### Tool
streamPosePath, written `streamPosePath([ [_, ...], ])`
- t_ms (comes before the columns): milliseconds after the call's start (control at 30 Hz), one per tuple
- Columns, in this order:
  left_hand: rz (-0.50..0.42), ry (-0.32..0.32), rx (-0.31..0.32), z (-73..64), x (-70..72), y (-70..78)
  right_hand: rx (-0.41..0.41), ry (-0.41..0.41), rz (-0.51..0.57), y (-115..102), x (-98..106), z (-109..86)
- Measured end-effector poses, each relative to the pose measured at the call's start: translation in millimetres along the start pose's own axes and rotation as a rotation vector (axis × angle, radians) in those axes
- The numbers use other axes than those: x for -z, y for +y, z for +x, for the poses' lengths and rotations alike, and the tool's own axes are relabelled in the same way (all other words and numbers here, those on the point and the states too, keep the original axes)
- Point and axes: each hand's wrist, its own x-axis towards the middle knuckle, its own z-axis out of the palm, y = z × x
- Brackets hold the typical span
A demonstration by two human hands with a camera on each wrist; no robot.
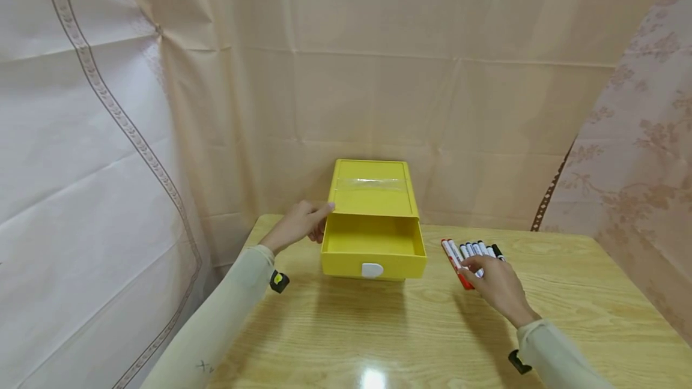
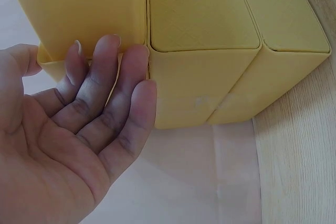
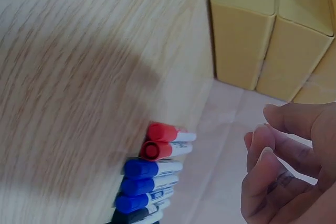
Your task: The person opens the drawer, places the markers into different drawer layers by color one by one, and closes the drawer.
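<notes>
While left hand [image 1: 297, 226] is gripping yellow drawer box [image 1: 373, 199], our empty, half-open right hand [image 1: 498, 284] is risking nudging markers [image 3: 146, 185] astray.

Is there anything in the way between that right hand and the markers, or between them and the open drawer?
Nothing visible stands between the right hand and the markers. From there to the open drawer, the only barrier visible is the drawer's side wall facing the markers; they would probably need lifting over it.
</notes>
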Motion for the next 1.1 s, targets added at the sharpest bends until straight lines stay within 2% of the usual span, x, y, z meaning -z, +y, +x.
streamPosePath([
  [400,0.01,-0.005,-0.011,-0.3,1.0,0.8,-0.06,-0.054,-0.048,24,-10,1.8],
  [533,0.007,-0.005,-0.01,0.5,1.3,0.5,-0.095,-0.1,-0.041,30,-14,1.2],
  [767,0.006,0.004,-0.001,-0.5,1.4,-0.3,-0.15,-0.137,-0.049,34,-18,3.0],
  [1100,0.012,-0.015,-0.008,-0.1,2.5,-0.6,-0.162,-0.166,-0.066,40,-24,3.1],
])
